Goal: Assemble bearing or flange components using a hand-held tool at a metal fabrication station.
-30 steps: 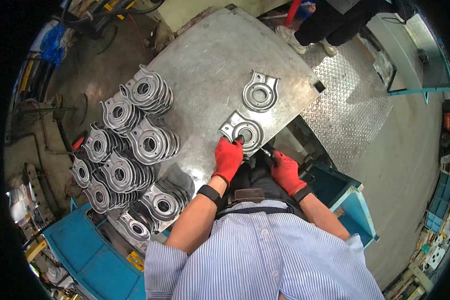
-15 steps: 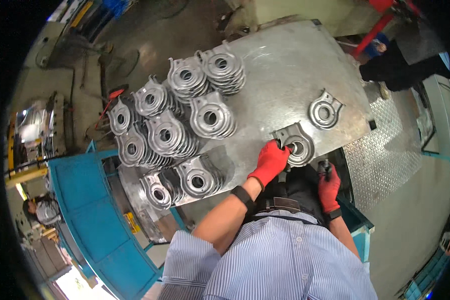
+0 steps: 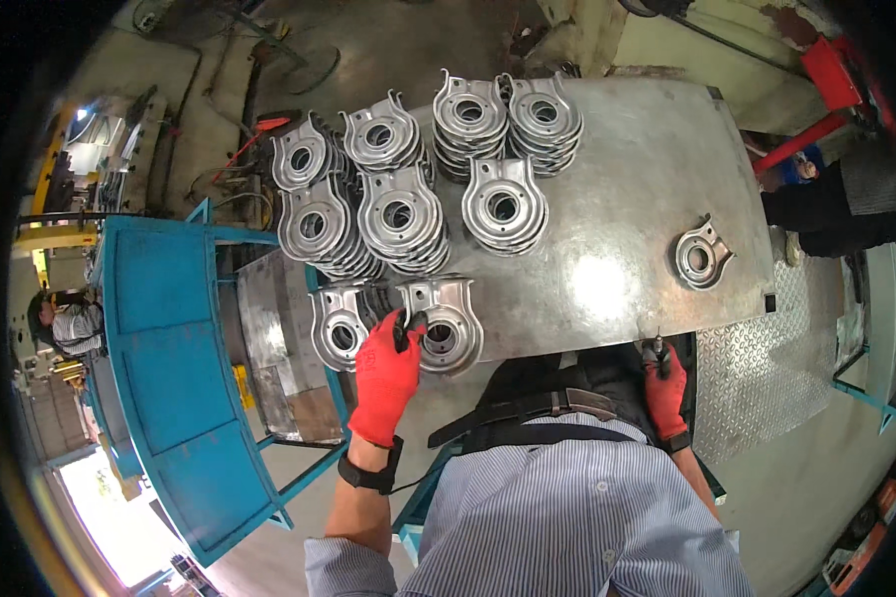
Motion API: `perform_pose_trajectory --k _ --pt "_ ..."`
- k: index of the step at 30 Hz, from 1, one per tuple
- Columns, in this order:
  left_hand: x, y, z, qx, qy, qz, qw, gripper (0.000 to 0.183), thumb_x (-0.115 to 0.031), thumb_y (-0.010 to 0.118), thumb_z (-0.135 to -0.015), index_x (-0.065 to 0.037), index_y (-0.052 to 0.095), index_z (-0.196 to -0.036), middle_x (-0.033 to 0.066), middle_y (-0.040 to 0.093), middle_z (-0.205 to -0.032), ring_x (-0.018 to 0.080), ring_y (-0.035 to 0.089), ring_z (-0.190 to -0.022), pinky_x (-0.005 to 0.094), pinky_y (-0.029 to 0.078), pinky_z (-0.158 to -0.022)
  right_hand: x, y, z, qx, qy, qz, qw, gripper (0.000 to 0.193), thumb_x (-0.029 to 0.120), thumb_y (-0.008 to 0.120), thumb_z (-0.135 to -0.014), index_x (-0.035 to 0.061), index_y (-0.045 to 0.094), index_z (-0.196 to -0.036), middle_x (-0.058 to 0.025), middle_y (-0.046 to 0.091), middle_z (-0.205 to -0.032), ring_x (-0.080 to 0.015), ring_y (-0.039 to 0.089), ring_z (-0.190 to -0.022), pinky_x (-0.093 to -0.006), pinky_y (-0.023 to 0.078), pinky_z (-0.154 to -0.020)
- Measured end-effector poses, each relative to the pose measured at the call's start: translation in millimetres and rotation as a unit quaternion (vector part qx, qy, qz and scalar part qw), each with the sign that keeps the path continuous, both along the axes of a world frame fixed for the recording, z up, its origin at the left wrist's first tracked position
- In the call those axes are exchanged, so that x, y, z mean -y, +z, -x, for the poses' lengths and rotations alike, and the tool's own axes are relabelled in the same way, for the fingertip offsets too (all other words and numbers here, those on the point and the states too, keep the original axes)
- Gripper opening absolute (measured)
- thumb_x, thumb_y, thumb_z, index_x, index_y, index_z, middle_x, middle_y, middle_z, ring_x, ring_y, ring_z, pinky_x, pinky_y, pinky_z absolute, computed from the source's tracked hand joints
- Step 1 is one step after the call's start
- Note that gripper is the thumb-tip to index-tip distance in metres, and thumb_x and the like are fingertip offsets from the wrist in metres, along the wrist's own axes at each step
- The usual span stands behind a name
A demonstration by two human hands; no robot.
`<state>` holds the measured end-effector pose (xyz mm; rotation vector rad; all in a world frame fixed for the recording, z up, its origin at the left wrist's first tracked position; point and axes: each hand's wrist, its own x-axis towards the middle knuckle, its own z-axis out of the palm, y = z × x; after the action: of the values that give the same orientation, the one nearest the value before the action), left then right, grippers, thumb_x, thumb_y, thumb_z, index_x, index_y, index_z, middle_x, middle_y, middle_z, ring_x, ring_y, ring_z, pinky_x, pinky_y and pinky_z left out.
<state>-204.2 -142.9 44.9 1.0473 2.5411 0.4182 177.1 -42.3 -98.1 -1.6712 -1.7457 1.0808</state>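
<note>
My left hand (image 3: pixel 386 376), in a red glove with dark fingertips, closes on the left edge of a pressed metal bracket (image 3: pixel 457 343) with a round hole. That bracket sits at the near left of the metal table, beside another stack of brackets (image 3: pixel 330 328). My right hand (image 3: pixel 665 388), also red-gloved, is at the table's near edge, close to my waist. It is wrapped round a small dark tool (image 3: pixel 657 350) with a thin tip pointing up; its exact kind is unclear. A single bracket (image 3: pixel 698 261) lies apart on the right side of the table.
Several more bracket stacks (image 3: pixel 504 206) cover the table's left half. The metal table (image 3: pixel 627 139) has a dark corner cap at right. A blue frame (image 3: pixel 184 378) stands at left, and checkered plate flooring (image 3: pixel 767 348) at right. Another person's dark clothing (image 3: pixel 836 204) shows at far right.
My left hand has moved left with the bracket from in front of me to the near-left stacks. My right hand still holds the dark tool near my waist. The view has shifted.
</note>
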Motion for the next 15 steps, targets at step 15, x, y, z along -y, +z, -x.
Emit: perform_pose_trajectory --k 15 --pt "4 -16 -5 -0.058 -0.011 0.033 0.998 0.047 -0.015 0.068 -0.075 -0.004 0.049 -0.117 0.0212 0.054 -0.112 0.0399 0.057 -0.097 0.0433 0.048 -0.079 13 -19 -19 -0.013 -0.049 -0.018 0.999 0.027 0.006 0.059 -0.085 -0.0007 0.056 -0.112 -0.0128 0.065 -0.096 -0.0184 0.061 -0.088 -0.0309 0.047 -0.079"
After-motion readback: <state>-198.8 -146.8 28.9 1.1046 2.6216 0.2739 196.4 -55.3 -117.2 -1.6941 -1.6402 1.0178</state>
